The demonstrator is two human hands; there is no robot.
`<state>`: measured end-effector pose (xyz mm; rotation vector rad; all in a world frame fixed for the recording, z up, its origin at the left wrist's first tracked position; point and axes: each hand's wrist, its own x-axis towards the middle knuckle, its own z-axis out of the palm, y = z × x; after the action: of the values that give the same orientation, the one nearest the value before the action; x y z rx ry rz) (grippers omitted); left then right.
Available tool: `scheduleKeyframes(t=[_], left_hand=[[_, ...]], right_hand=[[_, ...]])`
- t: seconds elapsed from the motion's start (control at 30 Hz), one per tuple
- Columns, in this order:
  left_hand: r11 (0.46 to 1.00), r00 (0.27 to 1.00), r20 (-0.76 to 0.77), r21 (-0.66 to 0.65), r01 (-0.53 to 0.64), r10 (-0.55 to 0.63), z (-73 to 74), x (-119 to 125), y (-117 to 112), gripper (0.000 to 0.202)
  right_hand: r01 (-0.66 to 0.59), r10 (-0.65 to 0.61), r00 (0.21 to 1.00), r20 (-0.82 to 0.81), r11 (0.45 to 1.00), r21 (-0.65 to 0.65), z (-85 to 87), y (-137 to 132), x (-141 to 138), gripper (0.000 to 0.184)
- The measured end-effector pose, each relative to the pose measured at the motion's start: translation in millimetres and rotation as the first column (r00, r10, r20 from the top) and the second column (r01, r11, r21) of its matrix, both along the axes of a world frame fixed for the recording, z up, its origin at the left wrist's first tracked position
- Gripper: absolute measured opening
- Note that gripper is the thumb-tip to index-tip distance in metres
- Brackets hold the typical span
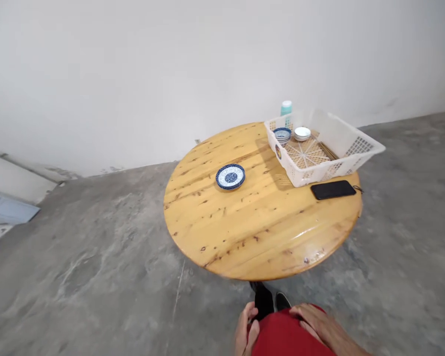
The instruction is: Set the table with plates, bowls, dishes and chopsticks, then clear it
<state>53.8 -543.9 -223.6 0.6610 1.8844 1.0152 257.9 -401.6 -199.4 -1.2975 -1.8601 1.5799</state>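
My left hand [245, 330] is low in the view, beside the red clothing at my front. Its thumb and fingers are apart, and it holds nothing. On the other side, my right hand [316, 320] rests by the same red cloth [285, 336], fingers loosely stretched and nothing held. Both hands are below the near edge of a round wooden table [226, 237]. A small stack of blue-and-white patterned plates [230, 176] sits on the table, left of its middle, away from both hands.
A white plastic basket [319, 173] at the table's right holds blue-rimmed bowls [282, 134], white bowls [302, 132] and chopsticks [328, 151]. A turquoise cup with a white top [286, 108] shows behind it. In front lies a black phone [333, 190]. A white wall [133, 74] stands behind.
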Motion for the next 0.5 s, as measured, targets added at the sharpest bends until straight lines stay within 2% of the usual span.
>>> scheduleKeyframes(t=[0.07, 0.1, 0.2, 0.3, 0.5], left_hand=[[0.997, 0.997, 0.017, -0.021, 0.074, -0.074, 1.5, 3, 4, 0.078], [0.993, 0.993, 0.023, -0.034, 0.114, -0.114, 2.7, 3, 7, 0.079], [0.975, 0.976, 0.02, -0.053, 0.217, -0.216, 7.7, 4, 17, 0.074], [0.961, 0.962, -0.037, -0.064, 0.27, -0.272, 11.1, 6, 29, 0.068], [0.948, 0.94, -0.121, -0.032, 0.317, -0.319, 12.1, 15, 55, 0.062]], right_hand=[[-0.24, 0.24, 0.97, -0.038, 0.971, 0.02, -0.3, 5, 5, 0.029], [-0.3, 0.301, 0.953, -0.036, 0.953, 0.03, -1.6, 6, 6, 0.032], [-0.328, 0.328, 0.945, 0.011, 0.943, 0.061, -7.8, 4, 4, 0.037], [-0.354, 0.352, 0.935, 0.04, 0.93, 0.095, -11.7, 2, -5, 0.038], [-0.496, 0.465, 0.865, 0.187, 0.848, 0.188, -9.6, 8, -27, 0.04]])
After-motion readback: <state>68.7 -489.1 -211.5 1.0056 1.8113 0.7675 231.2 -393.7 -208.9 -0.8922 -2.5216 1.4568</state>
